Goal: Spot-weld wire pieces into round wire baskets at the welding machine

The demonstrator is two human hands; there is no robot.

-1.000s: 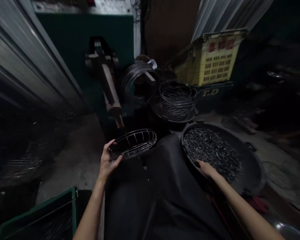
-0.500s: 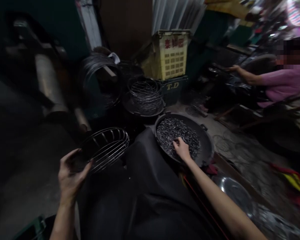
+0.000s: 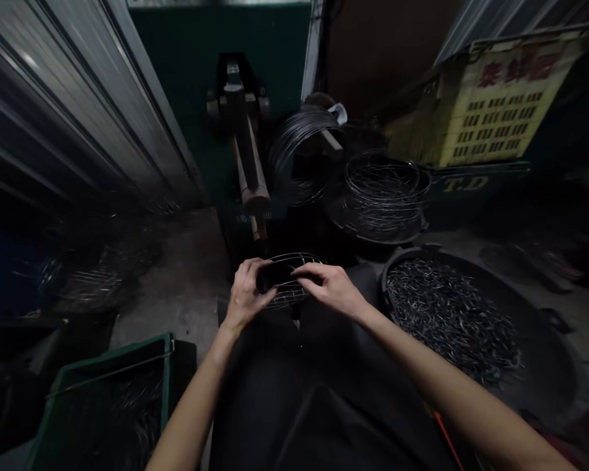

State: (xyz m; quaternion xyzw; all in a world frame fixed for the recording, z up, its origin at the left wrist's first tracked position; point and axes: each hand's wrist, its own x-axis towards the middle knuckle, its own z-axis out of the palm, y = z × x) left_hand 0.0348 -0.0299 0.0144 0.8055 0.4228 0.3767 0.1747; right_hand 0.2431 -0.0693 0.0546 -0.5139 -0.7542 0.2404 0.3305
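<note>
In front of my lap is a round wire rack [image 3: 287, 299] with thin parallel bars and a rim. My left hand [image 3: 245, 293] grips its left side, thumb below and fingers over the edge. My right hand [image 3: 331, 288] is closed in a pinch at the rack's upper right, with a small piece of wire [image 3: 293, 269] between thumb and fingertips. To the right, a wide black pan [image 3: 544, 366] holds a heap of short, bent wire pieces [image 3: 446, 314]. Part of the rack is hidden behind my hands.
A machine with a long arm [image 3: 248, 150] stands directly ahead. Wire coils [image 3: 304, 131] hang beside it, and stacked wire rings [image 3: 387, 190] lie behind the pan. A yellow crate [image 3: 500, 108] stands at the back right. A green crate [image 3: 108, 360] sits at the lower left.
My right hand has left the heap in the pan and come to the rack with a wire piece. The rack now sits centrally before me. The view has swung left.
</note>
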